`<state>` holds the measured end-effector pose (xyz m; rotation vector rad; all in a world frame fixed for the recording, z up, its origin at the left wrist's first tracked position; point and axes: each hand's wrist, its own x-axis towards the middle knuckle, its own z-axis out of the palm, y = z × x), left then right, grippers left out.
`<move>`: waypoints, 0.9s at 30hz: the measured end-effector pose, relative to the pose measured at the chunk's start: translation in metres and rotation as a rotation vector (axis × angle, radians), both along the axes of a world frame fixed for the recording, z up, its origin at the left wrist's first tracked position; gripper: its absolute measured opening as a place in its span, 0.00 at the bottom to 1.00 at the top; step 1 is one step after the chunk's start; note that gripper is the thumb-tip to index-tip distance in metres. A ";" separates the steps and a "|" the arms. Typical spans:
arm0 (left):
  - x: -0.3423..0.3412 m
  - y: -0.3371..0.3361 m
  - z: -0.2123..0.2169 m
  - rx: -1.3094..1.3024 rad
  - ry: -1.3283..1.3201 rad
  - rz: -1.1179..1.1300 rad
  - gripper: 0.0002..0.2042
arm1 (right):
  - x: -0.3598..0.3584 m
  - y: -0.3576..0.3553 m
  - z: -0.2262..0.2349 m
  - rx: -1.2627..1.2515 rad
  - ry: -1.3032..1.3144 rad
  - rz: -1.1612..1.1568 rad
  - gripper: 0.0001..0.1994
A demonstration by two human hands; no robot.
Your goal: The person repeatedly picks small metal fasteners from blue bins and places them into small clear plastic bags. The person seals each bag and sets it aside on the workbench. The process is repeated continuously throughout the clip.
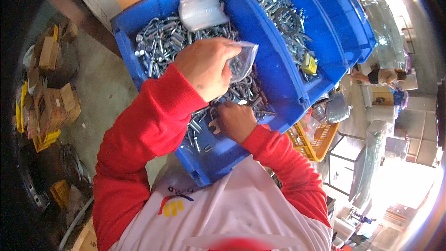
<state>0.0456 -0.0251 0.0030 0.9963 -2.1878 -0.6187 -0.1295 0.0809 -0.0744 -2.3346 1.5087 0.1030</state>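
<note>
Clear bag [242,60] in left hand [207,66], blue bin [274,76]

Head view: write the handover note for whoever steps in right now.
Left hand: holds a small clear plastic bag above the near blue bin.
Right hand: down among the loose silver metal parts in that bin, fingers closed on some.
Stack of clear bags lies at the bin's far end.
Done: the held bag already shows some pieces inside.
Left: cannot tell how many more go in.
</note>
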 end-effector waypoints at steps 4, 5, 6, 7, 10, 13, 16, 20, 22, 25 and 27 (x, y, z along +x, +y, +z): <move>0.001 0.001 0.002 0.138 0.007 -0.068 0.17 | -0.030 0.010 0.068 0.039 -0.689 -0.219 0.09; -0.001 0.004 0.004 0.128 -0.013 -0.082 0.17 | -0.036 0.015 0.087 -0.073 -0.817 -0.282 0.09; -0.004 0.007 0.006 0.142 -0.048 -0.096 0.16 | -0.039 0.020 0.103 -0.204 -0.931 -0.369 0.09; -0.007 0.010 0.008 0.115 -0.093 -0.115 0.16 | -0.041 0.021 0.114 -0.262 -1.105 -0.403 0.09; -0.022 0.022 0.014 0.146 -0.203 -0.225 0.16 | -0.045 0.007 0.126 -0.444 -1.271 -0.276 0.10; -0.023 0.029 0.020 0.220 -0.162 -0.242 0.18 | -0.053 -0.016 0.118 -0.457 -1.160 -0.041 0.10; -0.020 0.031 0.022 0.358 -0.181 -0.235 0.20 | -0.071 -0.022 0.118 -0.418 -1.084 -0.006 0.09; -0.024 0.038 0.022 0.481 -0.072 -0.251 0.19 | -0.080 -0.029 0.113 -0.250 -1.114 0.033 0.10; -0.030 0.043 0.023 0.475 -0.045 -0.280 0.18 | -0.080 -0.033 0.107 -0.180 -1.261 0.139 0.08; -0.033 0.047 0.026 0.520 -0.064 -0.281 0.14 | -0.081 -0.038 0.097 -0.031 -1.394 0.136 0.08; -0.033 0.048 0.028 0.460 -0.050 -0.288 0.14 | -0.084 -0.039 0.093 0.000 -1.341 0.184 0.08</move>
